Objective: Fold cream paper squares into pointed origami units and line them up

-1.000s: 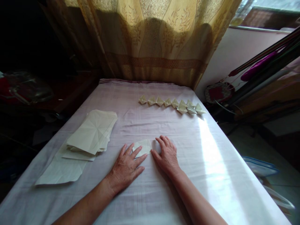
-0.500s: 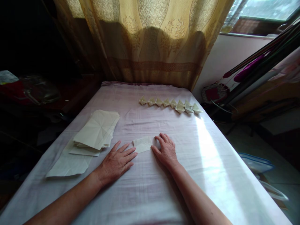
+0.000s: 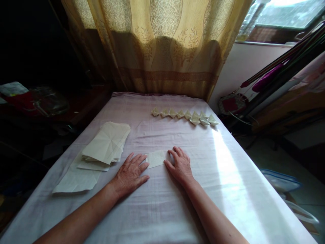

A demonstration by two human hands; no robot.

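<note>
A small folded cream paper (image 3: 156,158) lies flat on the pale cloth-covered table (image 3: 228,189) between my hands. My left hand (image 3: 130,174) rests flat on the cloth with fingers spread, its fingertips touching the paper's left edge. On the paper's right edge sit the fingertips of my right hand (image 3: 179,165), which lies palm down with fingers slightly curled. Neither hand holds anything.
A stack of creased cream sheets (image 3: 106,144) lies to the left, over a larger sheet (image 3: 73,179). A row of several small folded paper shapes (image 3: 185,116) sits at the far side. A patterned curtain (image 3: 162,47) hangs behind. Clutter stands right of the table.
My left hand slid back off the folded paper to its left edge. The right hand stayed at the right edge. The camera view shifted slightly.
</note>
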